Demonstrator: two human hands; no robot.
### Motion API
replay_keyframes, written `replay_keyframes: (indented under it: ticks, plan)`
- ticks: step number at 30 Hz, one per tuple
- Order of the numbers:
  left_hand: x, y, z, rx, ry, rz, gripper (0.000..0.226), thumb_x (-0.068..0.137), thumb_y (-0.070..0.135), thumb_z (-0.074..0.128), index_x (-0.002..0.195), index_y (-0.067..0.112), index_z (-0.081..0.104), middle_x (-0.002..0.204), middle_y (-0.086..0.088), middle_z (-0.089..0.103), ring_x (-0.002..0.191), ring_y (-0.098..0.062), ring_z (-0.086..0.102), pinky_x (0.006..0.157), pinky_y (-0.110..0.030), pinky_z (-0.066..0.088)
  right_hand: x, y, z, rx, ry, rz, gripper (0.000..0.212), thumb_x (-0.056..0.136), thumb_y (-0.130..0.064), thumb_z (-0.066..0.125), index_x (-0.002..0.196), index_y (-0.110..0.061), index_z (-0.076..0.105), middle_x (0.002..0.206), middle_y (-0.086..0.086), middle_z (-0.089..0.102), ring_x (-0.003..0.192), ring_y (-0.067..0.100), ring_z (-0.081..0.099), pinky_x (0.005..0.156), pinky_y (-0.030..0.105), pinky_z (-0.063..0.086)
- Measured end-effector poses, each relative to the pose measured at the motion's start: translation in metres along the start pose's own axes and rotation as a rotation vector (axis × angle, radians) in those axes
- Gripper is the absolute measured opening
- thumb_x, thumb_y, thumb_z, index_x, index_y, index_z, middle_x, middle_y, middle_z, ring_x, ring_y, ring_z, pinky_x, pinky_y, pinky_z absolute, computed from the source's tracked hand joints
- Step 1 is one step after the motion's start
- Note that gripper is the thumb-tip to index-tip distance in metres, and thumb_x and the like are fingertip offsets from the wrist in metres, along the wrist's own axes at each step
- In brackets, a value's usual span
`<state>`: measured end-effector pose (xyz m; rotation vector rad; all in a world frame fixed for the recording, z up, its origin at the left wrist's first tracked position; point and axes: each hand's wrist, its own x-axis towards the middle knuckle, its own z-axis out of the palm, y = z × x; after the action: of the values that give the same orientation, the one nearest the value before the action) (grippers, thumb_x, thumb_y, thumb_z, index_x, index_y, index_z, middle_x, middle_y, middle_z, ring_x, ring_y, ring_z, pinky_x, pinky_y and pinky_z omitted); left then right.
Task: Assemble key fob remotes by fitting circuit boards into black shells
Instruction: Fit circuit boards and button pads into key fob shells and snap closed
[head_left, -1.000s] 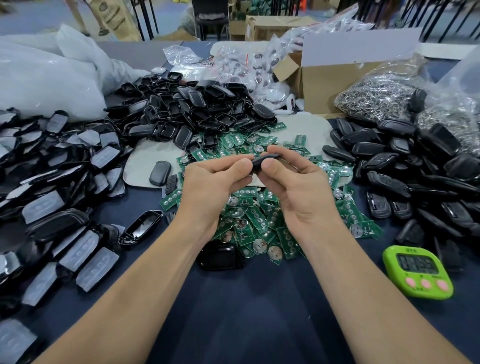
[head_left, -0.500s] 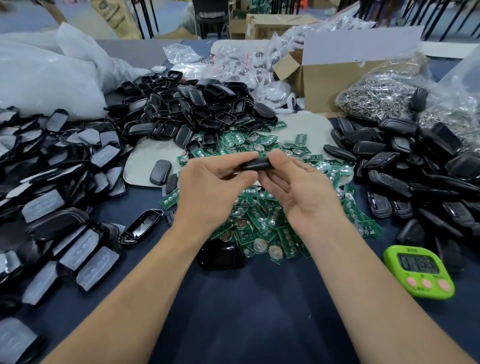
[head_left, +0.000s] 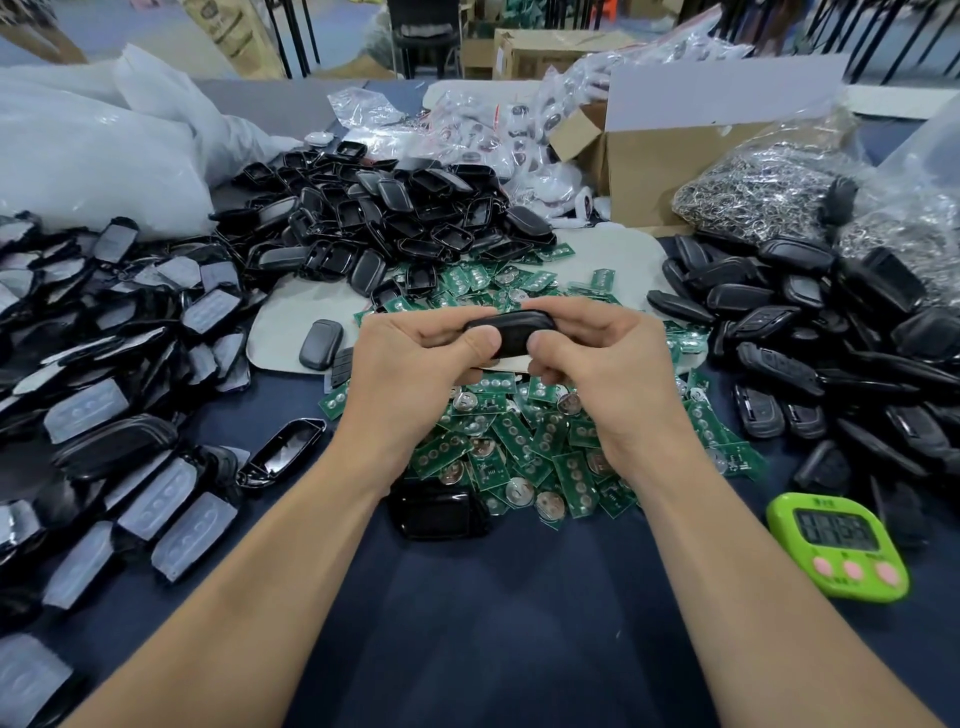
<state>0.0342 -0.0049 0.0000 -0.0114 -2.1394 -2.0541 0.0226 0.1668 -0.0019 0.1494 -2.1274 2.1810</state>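
Observation:
A black key fob shell (head_left: 511, 328) is held above the table centre between both hands. My left hand (head_left: 415, 369) grips its left end with the thumb pressed on its near face. My right hand (head_left: 602, 364) grips the right end, its thumb also on the near face. Under the hands lies a heap of green circuit boards (head_left: 519, 447) with round coin cells. A single glossy black shell (head_left: 436, 512) lies at the near edge of that heap. Whether a board sits inside the held shell is hidden.
Piles of black shell halves (head_left: 374, 223) lie behind, shells with clear button pads (head_left: 104, 384) at left, closed fobs (head_left: 831, 353) at right. A green timer (head_left: 839, 545) sits at near right. A cardboard box (head_left: 675, 156) and bags of metal rings (head_left: 769, 192) stand at the back right.
The fob has turned from edge-on to showing its broad dark face. Both thumbs have moved onto that face and the hands have closed in tighter around it.

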Motion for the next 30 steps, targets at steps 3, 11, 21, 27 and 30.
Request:
replay_keyframes:
  ticks: [3,11,21,27,30]
  plan:
    - [0.0001,-0.0002,-0.0016,-0.001,0.002,-0.003,0.026,0.088,0.007,0.081,0.096,0.032,0.082,0.087,0.001,0.082,0.071,-0.016,0.078,0.064,-0.021,0.059,-0.0002,0.0002,0.0003,0.030,-0.017,0.013,0.031,0.088,0.003,0.073,0.093,-0.027,0.082,0.080,0.007,0.080,0.059,0.019,0.066,0.057,0.023,0.054]
    - [-0.0002,0.0000,-0.0009,-0.032,0.018,-0.009,0.021,0.089,0.008,0.080,0.098,0.026,0.082,0.082,-0.004,0.081,0.065,-0.014,0.074,0.064,-0.018,0.057,0.0003,0.0019,0.0018,0.075,0.001,0.020,0.026,0.087,0.009,0.074,0.100,-0.013,0.081,0.081,0.011,0.079,0.059,0.019,0.068,0.060,0.024,0.056]
    - [0.0000,-0.0004,-0.0011,-0.003,0.054,0.011,0.028,0.087,0.003,0.080,0.086,0.031,0.083,0.074,-0.001,0.079,0.060,-0.010,0.069,0.062,-0.016,0.053,-0.0010,0.0019,0.0008,0.012,-0.025,0.053,0.024,0.085,0.002,0.077,0.094,-0.020,0.083,0.079,0.008,0.079,0.061,0.017,0.068,0.059,0.022,0.054]
    - [-0.0025,-0.0004,-0.0008,0.064,0.056,0.077,0.027,0.086,0.008,0.082,0.087,0.035,0.083,0.075,0.002,0.080,0.060,-0.009,0.069,0.063,-0.018,0.055,-0.0006,0.0029,0.0041,-0.214,-0.031,-0.069,0.018,0.087,-0.024,0.076,0.086,-0.040,0.083,0.081,-0.008,0.080,0.073,0.011,0.073,0.071,0.033,0.058]
    - [-0.0043,0.0009,0.0022,0.063,0.055,0.024,0.020,0.091,0.016,0.080,0.091,0.036,0.082,0.083,0.006,0.081,0.069,-0.007,0.074,0.065,-0.015,0.055,-0.0009,0.0028,0.0054,-0.118,-0.026,-0.063,0.026,0.089,-0.014,0.078,0.082,-0.039,0.083,0.080,-0.010,0.080,0.075,0.006,0.074,0.072,0.023,0.056]
